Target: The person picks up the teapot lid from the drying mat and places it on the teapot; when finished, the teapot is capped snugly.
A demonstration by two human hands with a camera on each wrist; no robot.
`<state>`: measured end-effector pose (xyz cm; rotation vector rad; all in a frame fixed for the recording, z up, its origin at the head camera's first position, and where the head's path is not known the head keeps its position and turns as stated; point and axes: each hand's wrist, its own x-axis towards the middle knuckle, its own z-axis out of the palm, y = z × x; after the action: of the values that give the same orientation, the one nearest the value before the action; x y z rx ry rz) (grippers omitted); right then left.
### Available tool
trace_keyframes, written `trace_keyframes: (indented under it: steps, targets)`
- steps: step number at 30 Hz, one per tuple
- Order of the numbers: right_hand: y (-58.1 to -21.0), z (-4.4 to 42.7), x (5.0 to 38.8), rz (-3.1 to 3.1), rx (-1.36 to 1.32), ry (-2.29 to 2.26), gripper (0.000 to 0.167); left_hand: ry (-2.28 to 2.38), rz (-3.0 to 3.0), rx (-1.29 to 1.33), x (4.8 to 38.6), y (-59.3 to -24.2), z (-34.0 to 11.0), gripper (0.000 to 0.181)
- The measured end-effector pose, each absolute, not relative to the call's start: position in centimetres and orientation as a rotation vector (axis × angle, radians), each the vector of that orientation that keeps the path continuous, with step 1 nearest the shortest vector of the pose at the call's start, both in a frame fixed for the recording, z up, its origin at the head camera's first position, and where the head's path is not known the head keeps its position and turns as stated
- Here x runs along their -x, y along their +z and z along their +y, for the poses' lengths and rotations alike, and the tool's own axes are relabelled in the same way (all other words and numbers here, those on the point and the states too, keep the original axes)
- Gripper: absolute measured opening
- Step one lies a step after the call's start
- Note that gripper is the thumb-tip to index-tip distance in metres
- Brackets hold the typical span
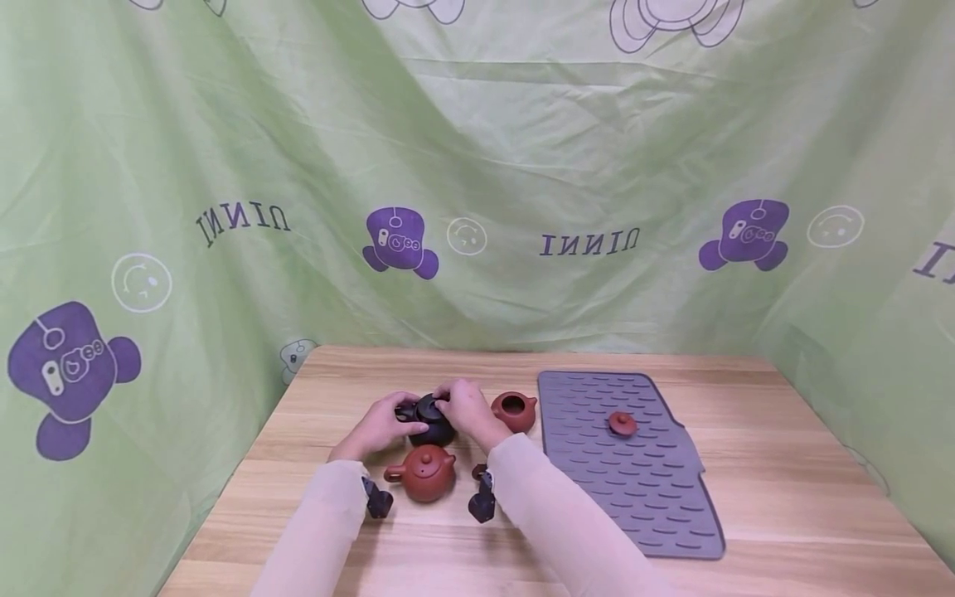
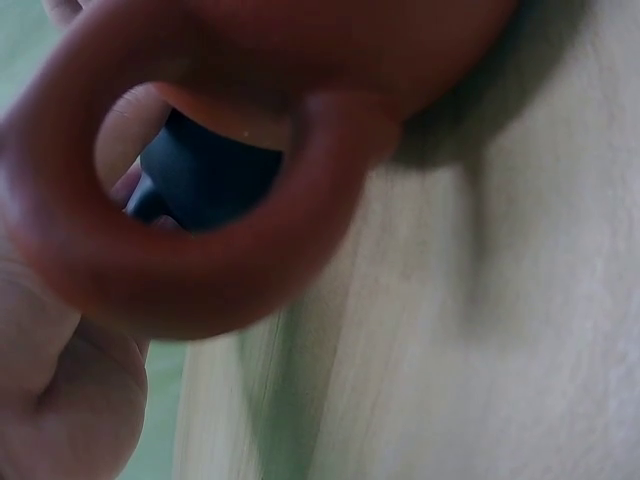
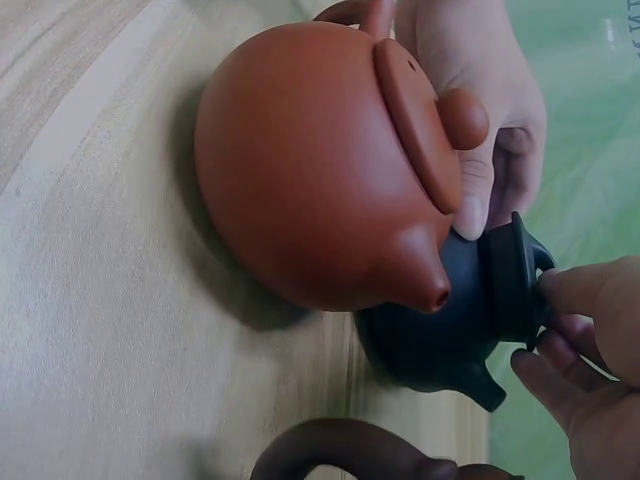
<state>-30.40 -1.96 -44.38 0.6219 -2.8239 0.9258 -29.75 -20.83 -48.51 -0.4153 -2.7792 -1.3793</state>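
A small black teapot (image 1: 433, 433) stands on the table, gripped at its handle side by my left hand (image 1: 379, 426), whose thumb lies against the body. My right hand (image 1: 468, 408) pinches the knob of the black lid (image 3: 522, 280) at the pot's mouth. Whether the lid sits fully down, I cannot tell. Close in front of the black pot is a reddish-brown teapot (image 1: 425, 475) with its lid on; its handle (image 2: 190, 285) fills much of the left wrist view. Beside my right wrist stands a second reddish-brown teapot (image 1: 525, 414), lidless, partly hidden by that arm.
To the right lies a grey ridged mat (image 1: 589, 464) with a loose reddish-brown lid (image 1: 622, 424) on it. A dark reddish curved handle (image 3: 345, 440) shows at the bottom of the right wrist view. A green printed curtain (image 1: 477, 290) hangs behind the wooden table (image 1: 806, 497).
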Motion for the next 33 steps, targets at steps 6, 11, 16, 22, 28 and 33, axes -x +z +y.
trace_keyframes:
  steps: [6,11,16,22,28,33]
  targets:
    - [-44.57,-2.42,30.32,-2.837,-0.616,0.937,0.008,-1.375,-2.758,0.456,29.82,-48.59,-20.73,0.049]
    - [-44.61,-2.58,30.3,-2.852,-0.59,0.955,0.008,-1.376,-2.754,0.464,29.92,-48.62,-20.73,0.049]
    - [-44.81,-2.56,30.31,-2.839,-0.6,0.949,0.007,-1.382,-2.76,0.445,29.95,-48.59,-20.78,0.049]
    - [-45.03,-2.53,30.26,-2.833,-0.598,1.001,0.008,-1.374,-2.765,0.442,29.92,-48.61,-20.94,0.049]
    - [-45.18,-2.52,30.35,-2.83,-0.579,1.038,0.008,-1.356,-2.748,0.462,29.94,-48.74,-21.07,0.05]
    - [-45.35,-2.53,30.37,-2.835,-0.552,1.049,0.009,-1.305,-2.727,0.51,29.95,-48.85,-21.12,0.051]
